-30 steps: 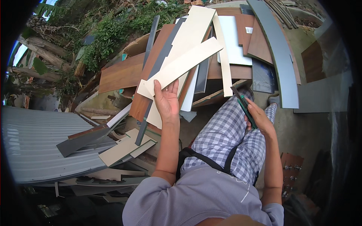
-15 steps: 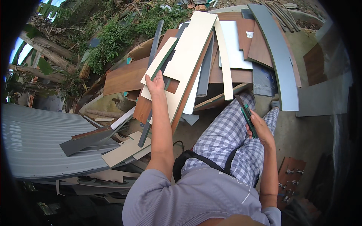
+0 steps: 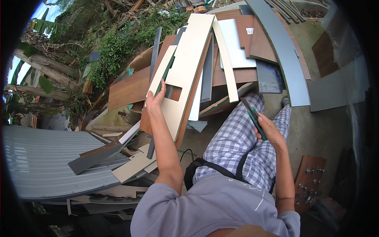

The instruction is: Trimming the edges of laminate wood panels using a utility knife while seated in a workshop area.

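On the left side of the board pile, slanting away, a narrow, straight, cream-faced strip [image 3: 162, 69] with a dark edge. Taken near its lower end by the bare left hand [image 3: 155, 98] — thumb and fingers closed on it, not spread wide. Just beside, to the right, a long, broad, cream-faced board [image 3: 193, 47] with a rectangular opening toward its near end. Beneath both, partly covered, a reddish-brown wood-grain board [image 3: 145, 121].

Above the lap, in the bare right hand [image 3: 269, 128], a slim hand tool with a green-and-black handle and a dark blade [image 3: 254, 118] — handle wrapped firmly by the fingers, blade pointing up and leftward, apart from the strip. Behind it, grey-and-white checked trousers [image 3: 231, 130].

Farther right on the pile, a slender cream strip [image 3: 226, 63], a flat white panel [image 3: 233, 39] and a long grey board [image 3: 282, 51]. To the left, a pale grey corrugated sheet [image 3: 47, 158]; beyond, leafy green plants [image 3: 114, 51]. At lower right, a reddish-brown board bearing shiny metal fittings [image 3: 310, 166].
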Demonstrator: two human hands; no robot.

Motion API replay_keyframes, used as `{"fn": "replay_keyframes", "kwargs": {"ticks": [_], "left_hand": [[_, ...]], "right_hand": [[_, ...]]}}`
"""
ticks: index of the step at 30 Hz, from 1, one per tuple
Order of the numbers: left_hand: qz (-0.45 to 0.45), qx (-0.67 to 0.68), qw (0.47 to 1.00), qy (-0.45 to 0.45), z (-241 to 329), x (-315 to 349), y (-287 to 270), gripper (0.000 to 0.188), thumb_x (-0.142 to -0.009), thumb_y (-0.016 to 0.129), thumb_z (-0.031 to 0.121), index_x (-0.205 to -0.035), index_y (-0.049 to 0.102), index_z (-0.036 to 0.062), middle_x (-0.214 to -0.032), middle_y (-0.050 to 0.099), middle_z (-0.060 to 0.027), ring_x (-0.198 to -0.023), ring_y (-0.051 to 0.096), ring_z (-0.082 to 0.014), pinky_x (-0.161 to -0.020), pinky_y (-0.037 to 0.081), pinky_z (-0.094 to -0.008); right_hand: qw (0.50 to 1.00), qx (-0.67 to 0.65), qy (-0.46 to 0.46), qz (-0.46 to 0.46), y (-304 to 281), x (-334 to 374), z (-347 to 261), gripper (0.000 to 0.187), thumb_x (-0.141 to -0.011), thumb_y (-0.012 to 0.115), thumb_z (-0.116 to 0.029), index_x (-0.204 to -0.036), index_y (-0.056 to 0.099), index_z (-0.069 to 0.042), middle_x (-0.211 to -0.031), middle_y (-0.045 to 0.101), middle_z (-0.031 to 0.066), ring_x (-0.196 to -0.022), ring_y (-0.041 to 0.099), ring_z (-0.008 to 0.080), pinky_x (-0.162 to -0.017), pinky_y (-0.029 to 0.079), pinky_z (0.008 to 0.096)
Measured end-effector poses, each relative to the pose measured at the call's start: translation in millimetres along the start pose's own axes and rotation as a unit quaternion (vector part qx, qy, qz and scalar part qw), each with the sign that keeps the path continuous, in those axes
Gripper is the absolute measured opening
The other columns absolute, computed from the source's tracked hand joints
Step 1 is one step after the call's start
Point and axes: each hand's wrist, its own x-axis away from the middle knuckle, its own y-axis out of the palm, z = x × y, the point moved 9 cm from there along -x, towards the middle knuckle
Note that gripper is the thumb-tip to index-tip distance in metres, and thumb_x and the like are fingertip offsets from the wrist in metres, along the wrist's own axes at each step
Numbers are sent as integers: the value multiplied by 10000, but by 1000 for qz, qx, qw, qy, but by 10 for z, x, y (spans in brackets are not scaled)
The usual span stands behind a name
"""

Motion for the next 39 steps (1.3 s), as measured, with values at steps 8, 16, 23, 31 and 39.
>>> {"fn": "replay_keyframes", "kwargs": {"ticks": [8, 16, 23, 31, 39], "left_hand": [[40, -65, 997, -10, -157, 172, -86, 670, -931, 470, 336, -1410, 148, -5, -1347, 263, -207, -1192, 390, -343, -956, 418, -502], [-162, -520, 838, 28, -1752, 387, -668, 372, -932, 491, 218, -1218, 423, -10, -1129, 528, -169, -1051, 539, -268, -917, 459, -392], [-454, -852, 247, 83, -3599, 1005, -1586, 700, -903, 554, 345, -1388, 220, -35, -1393, 321, -227, -1268, 375, -335, -1021, 351, -418], [-266, -764, 572, -134, -3919, 358, -2278, 969, -833, 649, 407, -1426, 14, -20, -1418, 264, -252, -1255, 380, -343, -1002, 350, -452], [-261, -750, 594, -131, -3997, 398, -2171, 814, -858, 625, 360, -1412, 146, 6, -1281, 429, -206, -1112, 495, -284, -897, 437, -414]], "right_hand": [[998, -48, -11, -42, -98, -20, 236, 320, -969, 433, -339, -1128, 460, -63, -714, 545, 0, -531, 490, 72, -466, 434, 214], [982, -186, -31, -24, -205, 4, 387, 367, -958, 457, -357, -1178, 456, -64, -752, 555, 18, -552, 506, 84, -480, 443, 220], [954, -296, -25, 50, -414, 322, 637, 224, -956, 475, -334, -938, 449, -112, -754, 542, 21, -577, 516, 90, -493, 453, 234], [862, -483, -44, 146, -847, 764, 1418, 386, -942, 497, -338, -1268, 451, -138, -774, 525, 12, -594, 483, 100, -545, 458, 249], [738, -654, -81, 145, -1176, 344, 1785, 285, -905, 556, -288, -1151, 563, -144, -793, 529, 18, -655, 521, 109, -597, 475, 246]]}}
